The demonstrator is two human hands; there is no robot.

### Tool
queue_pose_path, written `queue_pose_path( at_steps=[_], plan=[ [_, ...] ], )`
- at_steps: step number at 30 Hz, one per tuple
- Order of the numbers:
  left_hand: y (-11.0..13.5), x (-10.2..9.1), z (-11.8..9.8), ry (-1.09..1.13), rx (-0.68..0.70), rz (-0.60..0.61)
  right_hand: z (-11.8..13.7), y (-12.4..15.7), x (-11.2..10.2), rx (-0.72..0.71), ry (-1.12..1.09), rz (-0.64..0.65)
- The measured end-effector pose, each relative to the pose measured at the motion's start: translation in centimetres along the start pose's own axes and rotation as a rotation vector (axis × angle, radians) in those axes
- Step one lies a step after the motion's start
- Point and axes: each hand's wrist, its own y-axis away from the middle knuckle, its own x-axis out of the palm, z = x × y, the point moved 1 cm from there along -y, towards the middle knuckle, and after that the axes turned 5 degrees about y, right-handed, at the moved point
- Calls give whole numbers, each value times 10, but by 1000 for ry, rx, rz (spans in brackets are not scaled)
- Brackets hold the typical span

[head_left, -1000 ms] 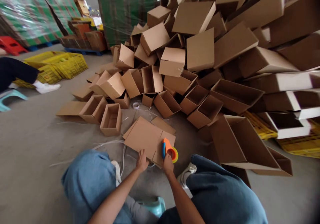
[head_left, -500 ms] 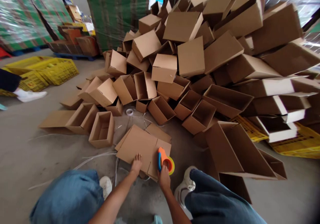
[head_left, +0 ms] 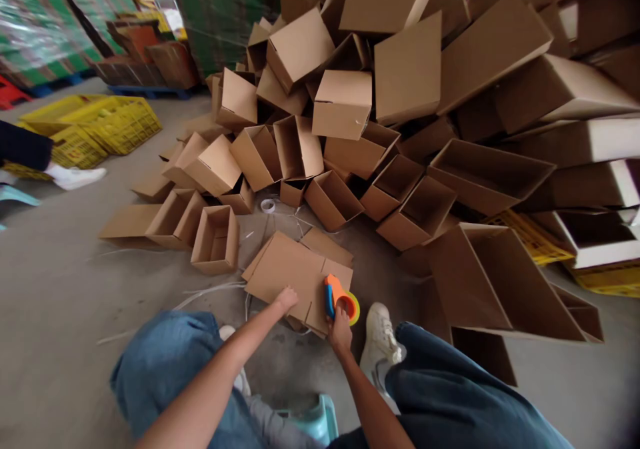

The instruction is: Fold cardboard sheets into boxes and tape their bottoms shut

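At lower centre, the left hand [head_left: 287, 297] pressed flat on the flattened carton [head_left: 293, 277]; the right hand [head_left: 341, 329] gripped the tape dispenser [head_left: 339, 296] at its right edge; bare concrete floor [head_left: 55, 282] opened leftward; piled boxes [head_left: 410, 82] crowded the upper right.

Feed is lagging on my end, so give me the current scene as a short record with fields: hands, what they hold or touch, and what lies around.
left hand: pressing on the flat box on the floor
right hand: gripping the tape dispenser at the box's near edge
ahead: pile of boxes, many open
floor left: open box, tape roll, yellow crates
far left: another person's shoe
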Motion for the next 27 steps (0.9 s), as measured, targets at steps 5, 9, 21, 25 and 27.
queue_pose_path(
  at_steps=[5, 9, 21, 25, 27],
  plan=[
    [5, -8, -7, -183, 17, 13, -9, -3, -22, -65, -47, -62],
    [10, -9, -14, -273, 31, -20, -20, -7, -36, -97, -120, -172],
    [61, -58, -21, -376, 242, -328, -62, -38, -106, -29, -396, -577],
    [91, -80, -22, -439, 361, -414, -72, -42, -112, 83, -441, -521],
    [111, -94, -24, -467, 380, -377, -76, -41, -107, 119, -440, -457]
  ],
)
